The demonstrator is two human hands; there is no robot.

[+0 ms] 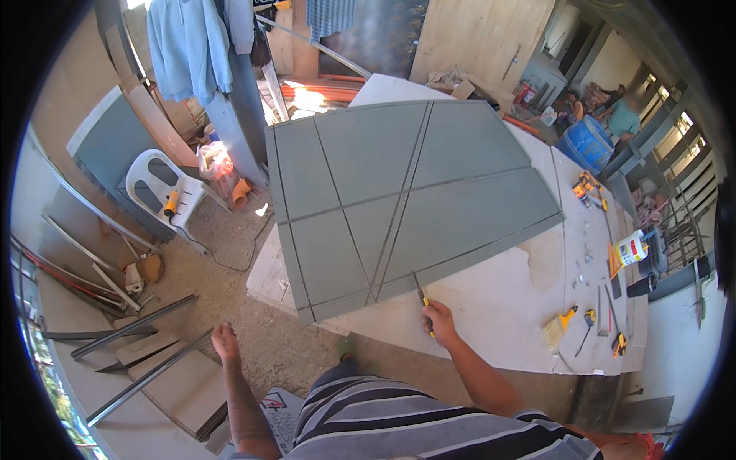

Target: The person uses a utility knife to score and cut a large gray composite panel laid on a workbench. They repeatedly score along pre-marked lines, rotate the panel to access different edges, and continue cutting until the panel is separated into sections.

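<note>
My right hand (438,319) is closed on a tool (420,290) with a yellow handle and a narrow dark blade. Its tip reaches over the near edge of a large grey-green panel (475,146), which is crossed by dark strips or lines. The panel lies on a pale worktable (498,307). To the left, off the table, hangs my left hand (225,341), its fingers curled. A long dark strip (153,376) ends right at these fingers; I cannot tell whether they grip it.
On the table's right lie a brush (558,328), a yellow-black screwdriver (587,326), a white tub (630,248) and a drill (586,186). A white chair (161,184) holding a yellow power tool stands left, its cord trailing across the floor. Behind a blue drum (586,144), another person (623,119) is seen.
</note>
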